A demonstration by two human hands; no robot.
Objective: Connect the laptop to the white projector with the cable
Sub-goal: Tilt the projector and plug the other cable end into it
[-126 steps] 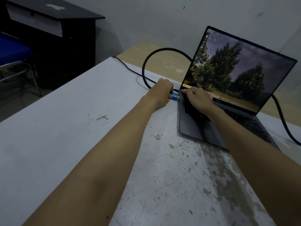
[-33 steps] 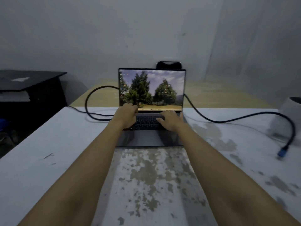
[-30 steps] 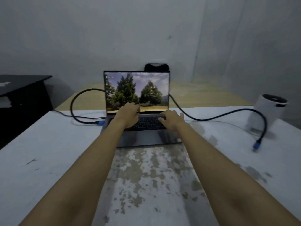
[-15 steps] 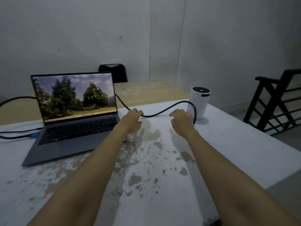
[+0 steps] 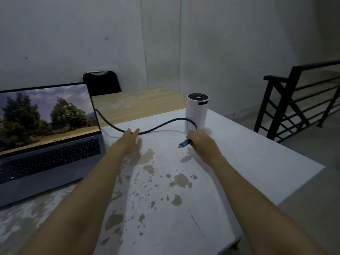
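While right hand (image 5: 201,144) pinches the blue plug (image 5: 184,144) just beside the white projector (image 5: 197,113), far right, left hand (image 5: 128,142) lies spread over the cable (image 5: 156,127). Risks: projector tips; taut cable drags the laptop (image 5: 47,133).

matt white table (image 5: 248,162) with worn, patchy paint; smooth white plastic-looking projector (image 5: 196,115).

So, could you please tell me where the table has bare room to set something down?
Free: the near half of the table, between the forearms, and the strip right of the projector. Crowded: the laptop fills the left, and the cable crosses between both hands.
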